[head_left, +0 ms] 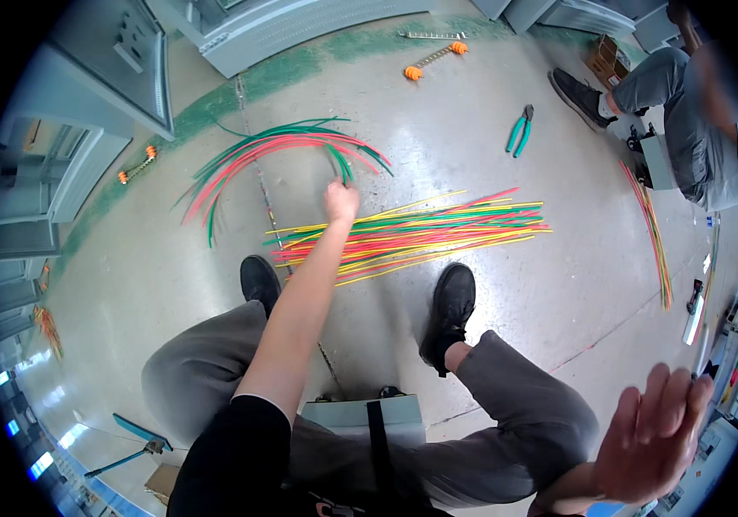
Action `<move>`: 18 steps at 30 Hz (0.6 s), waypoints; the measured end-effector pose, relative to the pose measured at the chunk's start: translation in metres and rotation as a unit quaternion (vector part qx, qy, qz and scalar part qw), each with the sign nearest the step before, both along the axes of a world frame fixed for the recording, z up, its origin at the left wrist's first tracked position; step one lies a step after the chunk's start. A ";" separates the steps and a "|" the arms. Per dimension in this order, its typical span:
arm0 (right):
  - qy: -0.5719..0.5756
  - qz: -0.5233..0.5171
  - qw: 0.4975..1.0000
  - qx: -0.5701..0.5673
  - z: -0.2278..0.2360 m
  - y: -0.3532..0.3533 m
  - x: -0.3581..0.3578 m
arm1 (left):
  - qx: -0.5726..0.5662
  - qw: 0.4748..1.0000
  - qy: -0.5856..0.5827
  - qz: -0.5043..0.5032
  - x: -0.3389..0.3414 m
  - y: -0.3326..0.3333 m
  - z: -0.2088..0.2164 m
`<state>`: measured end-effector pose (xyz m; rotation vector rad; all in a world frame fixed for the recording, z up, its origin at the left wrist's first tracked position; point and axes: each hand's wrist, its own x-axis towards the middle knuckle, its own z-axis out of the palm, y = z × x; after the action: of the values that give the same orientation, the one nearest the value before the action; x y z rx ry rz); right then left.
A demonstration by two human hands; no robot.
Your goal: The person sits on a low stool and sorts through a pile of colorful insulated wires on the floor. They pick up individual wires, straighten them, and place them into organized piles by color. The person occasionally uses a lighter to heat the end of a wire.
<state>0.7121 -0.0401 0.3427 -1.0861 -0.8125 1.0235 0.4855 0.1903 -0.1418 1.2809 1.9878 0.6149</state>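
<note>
My left hand (340,203) is closed around the end of green wires (340,164), which curve away from it into an arc. Red wires (257,152) run along the same arc on the floor, bent beside the green ones. Just right of and below that hand lies a long, loose bundle of straight red, yellow and green wires (438,226). My right hand (653,431) is raised at the lower right, away from the wires, fingers stretched out and the palm showing nothing in it.
Green-handled pliers (520,133) lie farther right. Orange-ended spring-like parts (436,60) rest on the floor at the back. Grey cabinets (300,39) line the far side. A seated person (688,129) is at the right, near another wire bundle (649,233). My feet flank the straight wires.
</note>
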 end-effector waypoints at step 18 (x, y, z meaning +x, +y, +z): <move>-0.239 -0.071 0.963 -0.100 -0.041 0.066 -0.016 | 0.371 0.886 -0.197 -0.196 -0.002 -0.114 0.402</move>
<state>0.6965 0.0262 0.3020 -1.5774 -1.0112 0.7390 0.4834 0.0761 0.2601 1.7548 1.1203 1.3764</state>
